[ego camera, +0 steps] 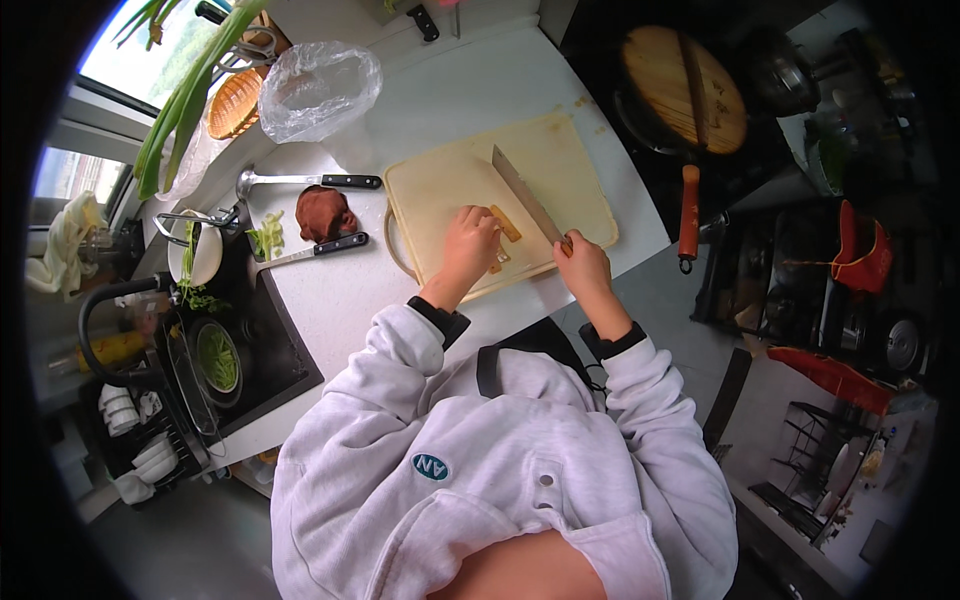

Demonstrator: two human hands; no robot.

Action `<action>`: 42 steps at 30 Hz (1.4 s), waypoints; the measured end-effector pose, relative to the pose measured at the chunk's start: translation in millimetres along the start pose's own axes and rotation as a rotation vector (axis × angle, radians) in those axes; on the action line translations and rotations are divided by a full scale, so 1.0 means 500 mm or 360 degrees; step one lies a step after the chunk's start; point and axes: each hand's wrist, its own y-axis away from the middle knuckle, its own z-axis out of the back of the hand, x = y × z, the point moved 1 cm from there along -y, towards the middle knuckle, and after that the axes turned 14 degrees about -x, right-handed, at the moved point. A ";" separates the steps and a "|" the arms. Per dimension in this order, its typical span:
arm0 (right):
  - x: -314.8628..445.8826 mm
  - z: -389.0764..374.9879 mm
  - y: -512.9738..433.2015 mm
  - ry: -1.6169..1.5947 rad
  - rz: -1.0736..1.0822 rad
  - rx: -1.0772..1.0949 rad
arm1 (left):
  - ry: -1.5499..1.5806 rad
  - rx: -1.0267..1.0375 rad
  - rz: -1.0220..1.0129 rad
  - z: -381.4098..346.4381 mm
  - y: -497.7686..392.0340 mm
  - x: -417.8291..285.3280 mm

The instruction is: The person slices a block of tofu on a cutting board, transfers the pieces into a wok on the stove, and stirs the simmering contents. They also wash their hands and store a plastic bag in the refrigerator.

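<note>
On the cream cutting board [435, 176], my left hand [472, 240] has its fingers curled against several brown food pieces [507, 223]. Paler slices lie by its thumb, partly covered by the hand. My right hand [583, 262] grips the handle of a cleaver [525, 193]. The blade slants away from me over the board, to the right of the food and apart from my left fingers. Left of the board sits a dark red-brown lump of food [324, 214], possibly meat. A knife with a black handle [341, 244] lies just below it.
A metal ladle [289, 180] and chopped green pieces [268, 236] lie on the counter left. Behind them stands a clear plastic bag [321, 91]. A sink [281, 352] holds a bowl of cut greens [219, 358]. At right, a wooden-lidded pan [682, 90] points its handle [688, 214] towards me.
</note>
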 end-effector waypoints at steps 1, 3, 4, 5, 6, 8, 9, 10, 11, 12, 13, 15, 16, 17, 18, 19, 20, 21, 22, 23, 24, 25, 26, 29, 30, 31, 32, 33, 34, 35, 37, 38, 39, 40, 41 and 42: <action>0.006 0.001 0.006 -0.0020 0.0028 0.0002 | 0.0011 0.0010 -0.0026 -0.006 0.000 0.003; 0.015 0.006 0.026 -0.0020 0.0054 0.0013 | 0.0004 0.0058 -0.0005 -0.017 0.004 0.009; 0.019 0.009 0.035 -0.0030 0.0063 0.0031 | -0.0003 0.0087 0.0005 -0.021 0.005 0.013; 0.022 0.013 0.043 -0.0037 0.0079 0.0042 | -0.0008 0.0095 -0.0010 -0.026 0.005 0.018; 0.025 0.016 0.046 -0.0047 0.0106 0.0045 | -0.0012 0.0102 -0.0027 -0.031 0.004 0.021; 0.026 0.020 0.050 -0.0017 0.0123 0.0070 | -0.0006 0.0133 -0.0035 -0.041 0.005 0.024; 0.026 0.023 0.053 -0.0005 0.0133 0.0084 | 0.0001 0.0158 -0.0030 -0.043 0.005 0.026; 0.025 0.025 0.054 -0.0005 0.0141 0.0084 | 0.0008 0.0178 -0.0033 -0.046 0.003 0.027; 0.024 0.027 0.056 -0.0007 0.0149 0.0081 | -0.0005 0.0191 -0.0021 -0.047 0.003 0.028; 0.022 0.028 0.058 0.0003 0.0146 0.0090 | -0.0017 0.0205 -0.0011 -0.048 0.003 0.029; 0.020 0.029 0.061 -0.0010 0.0176 0.0086 | -0.0026 0.0225 -0.0004 -0.048 0.003 0.028; 0.013 0.031 0.067 -0.0006 0.0222 0.0107 | -0.0013 0.0237 -0.0018 -0.047 0.003 0.029; 0.010 0.031 0.068 -0.0003 0.0231 0.0105 | -0.0003 0.0238 -0.0022 -0.047 0.002 0.029; 0.007 0.030 0.069 0.0000 0.0240 0.0102 | -0.0032 0.0226 -0.0058 -0.047 0.001 0.029; 0.005 0.030 0.070 0.0014 0.0251 0.0093 | -0.0061 0.0209 -0.0087 -0.048 0.000 0.028; 0.002 0.028 0.070 0.0003 0.0217 0.0116 | -0.0092 0.0204 -0.0106 -0.048 -0.001 0.027; 0.001 0.027 0.070 0.0001 0.0186 0.0135 | -0.0099 0.0190 -0.0125 -0.048 -0.003 0.025; -0.001 0.025 0.070 -0.0001 0.0163 0.0151 | -0.0109 0.0184 -0.0136 -0.048 -0.005 0.024; -0.002 0.023 0.069 -0.0005 0.0159 0.0152 | -0.0117 0.0176 -0.0145 -0.048 -0.006 0.023; -0.003 0.022 0.068 -0.0010 0.0163 0.0151 | -0.0125 0.0187 -0.0148 -0.049 -0.008 0.022; -0.004 0.019 0.067 -0.0016 0.0170 0.0151 | -0.0130 0.0196 -0.0148 -0.048 -0.009 0.021; -0.005 0.017 0.066 -0.0003 0.0173 0.0154 | -0.0135 0.0205 -0.0149 -0.047 -0.010 0.021; -0.006 0.014 0.066 0.0010 0.0177 0.0157 | -0.0136 0.0211 -0.0150 -0.047 -0.010 0.021; -0.009 -0.003 0.060 0.0088 0.0203 0.0219 | -0.0137 0.0226 -0.0143 -0.047 -0.010 0.021; -0.009 -0.010 0.058 0.0128 0.0214 0.0246 | -0.0135 0.0231 -0.0140 -0.047 -0.010 0.022; -0.010 -0.017 0.055 0.0127 0.0208 0.0250 | -0.0134 0.0234 -0.0139 -0.047 -0.010 0.022; -0.010 -0.024 0.052 0.0133 0.0200 0.0251 | -0.0128 0.0227 -0.0141 -0.047 -0.010 0.022; -0.010 -0.031 0.049 0.0138 0.0192 0.0250 | -0.0122 0.0219 -0.0145 -0.047 -0.010 0.022; -0.011 -0.037 0.044 0.0090 0.0163 0.0229 | -0.0115 0.0219 -0.0143 -0.047 -0.011 0.022; -0.012 -0.042 0.038 0.0041 0.0137 0.0210 | -0.0098 0.0202 -0.0143 -0.047 -0.012 0.022; -0.015 -0.046 0.028 -0.0035 0.0088 0.0186 | -0.0061 0.0192 -0.0124 -0.046 -0.012 0.020; -0.015 -0.047 0.021 -0.0064 0.0067 0.0177 | -0.0061 0.0179 -0.0108 -0.046 -0.013 0.020; -0.016 -0.046 0.016 -0.0096 0.0046 0.0170 | -0.0062 0.0165 -0.0090 -0.045 -0.013 0.019; -0.017 -0.043 0.009 -0.0199 0.0018 0.0142 | -0.0052 0.0146 -0.0082 -0.044 -0.013 0.018; -0.016 -0.038 0.008 -0.0223 0.0030 0.0142 | -0.0046 0.0139 -0.0063 -0.044 -0.013 0.018; -0.014 -0.031 0.010 -0.0238 0.0038 0.0140 | -0.0032 0.0126 -0.0048 -0.043 -0.013 0.018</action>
